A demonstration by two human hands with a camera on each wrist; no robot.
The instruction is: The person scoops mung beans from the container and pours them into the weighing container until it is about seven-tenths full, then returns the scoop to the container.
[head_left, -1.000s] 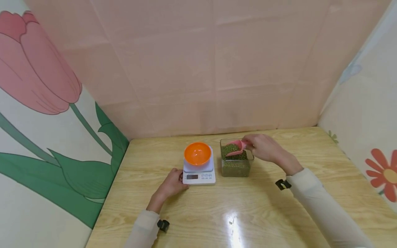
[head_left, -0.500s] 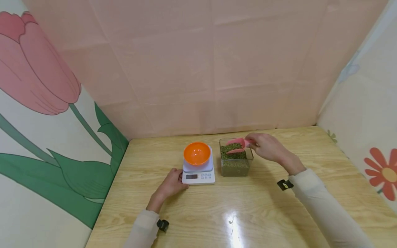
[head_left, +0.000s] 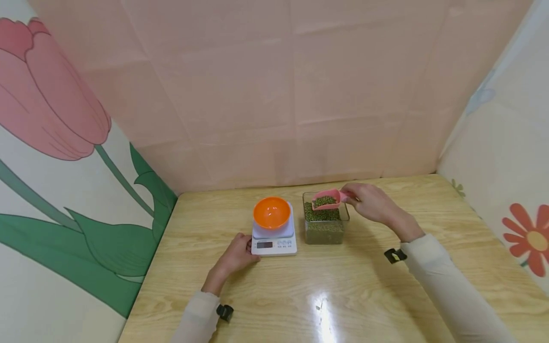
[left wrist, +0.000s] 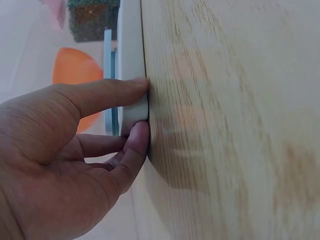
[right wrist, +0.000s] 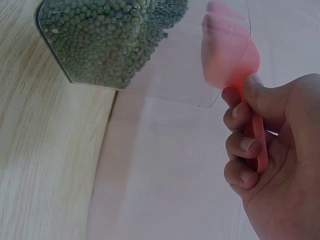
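My right hand (head_left: 373,203) grips the handle of a pink scoop (right wrist: 227,60), fingers curled round it. Green mung beans (head_left: 326,200) lie in the scoop, which is above the beans in a clear square container (head_left: 324,234). My left hand (left wrist: 65,150) holds the near left corner of a white kitchen scale (head_left: 274,245), thumb on the front edge and fingers at the side. On the scale's platform sits an orange bowl (head_left: 272,213), with no beans visible inside. Through the container's wall, the right wrist view shows the beans (right wrist: 100,40) heaped to one side.
The scale and container stand side by side on a wooden table (head_left: 274,295), a narrow gap between them. Behind them hangs a pink covering (head_left: 274,119) at the table's back edge. Flower-patterned panels flank the table on both sides.
The scoop has risen out of the beans and levelled, now carrying a load of them. My right hand has shifted slightly up and right. The left hand keeps its hold on the scale.
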